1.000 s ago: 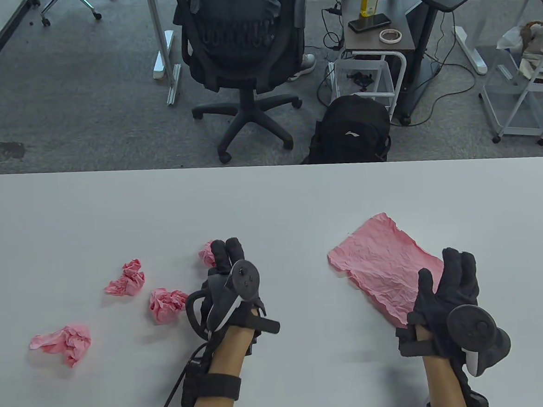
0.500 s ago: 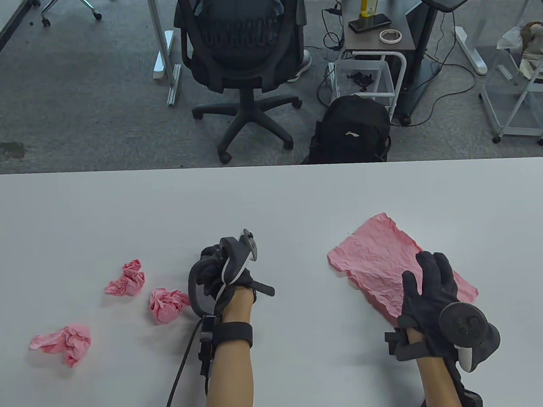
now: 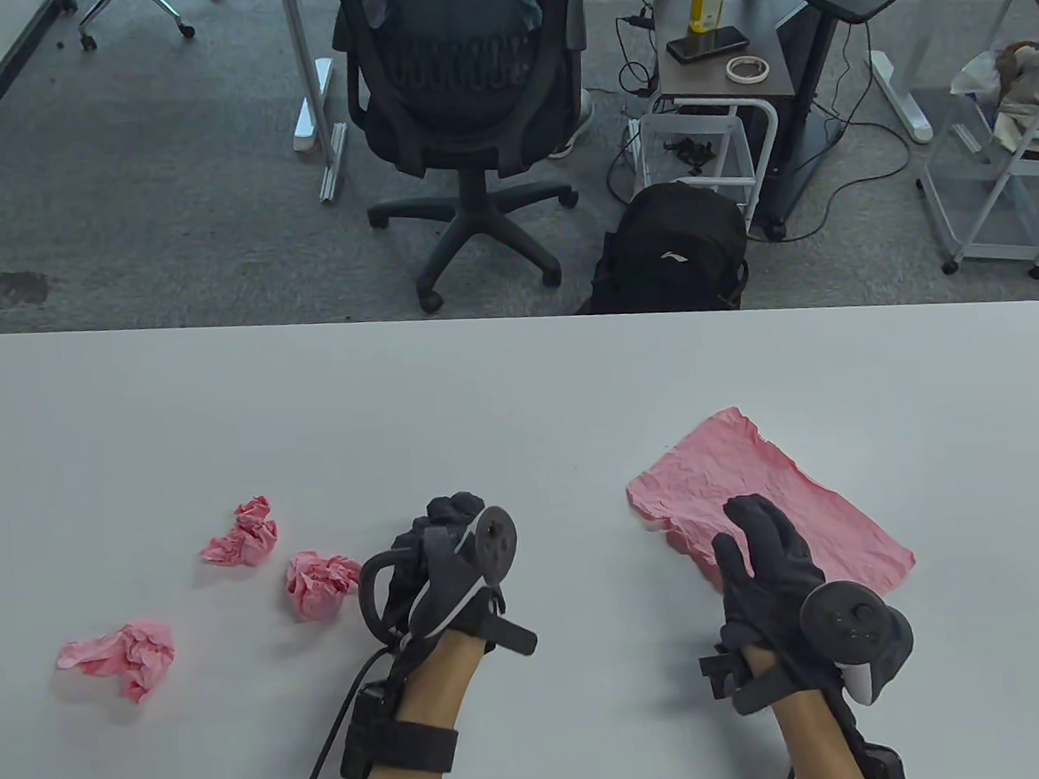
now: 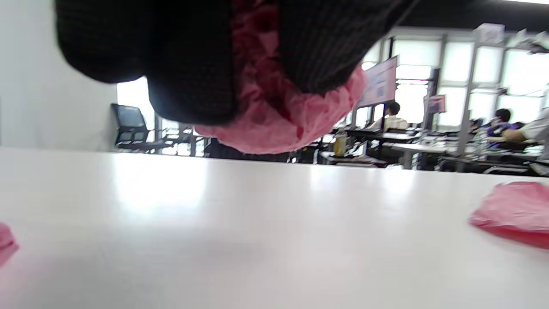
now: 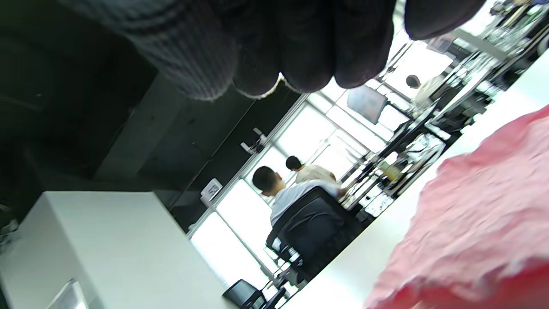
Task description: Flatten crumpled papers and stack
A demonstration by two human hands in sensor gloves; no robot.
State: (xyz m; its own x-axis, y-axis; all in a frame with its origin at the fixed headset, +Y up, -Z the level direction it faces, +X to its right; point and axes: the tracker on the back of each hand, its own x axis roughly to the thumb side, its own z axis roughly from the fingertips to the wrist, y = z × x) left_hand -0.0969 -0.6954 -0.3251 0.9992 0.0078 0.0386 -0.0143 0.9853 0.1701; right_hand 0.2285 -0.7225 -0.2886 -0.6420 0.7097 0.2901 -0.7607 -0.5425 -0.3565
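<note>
Three crumpled pink paper balls [image 3: 247, 534] [image 3: 320, 583] [image 3: 122, 657] lying on the white table [image 3: 519, 381], left of the left hand [image 3: 447, 559]. Fourth paper ball [image 4: 279, 116] gripped in that hand's curled fingers [image 4: 188, 64], lifted clear of the tabletop. Flattened pink sheet [image 3: 758, 497] spread flat on the table's right side. Right hand [image 3: 777, 580] over the sheet's near edge, fingers [image 5: 309, 47] extended and gripping nothing; contact with the sheet unclear.
</note>
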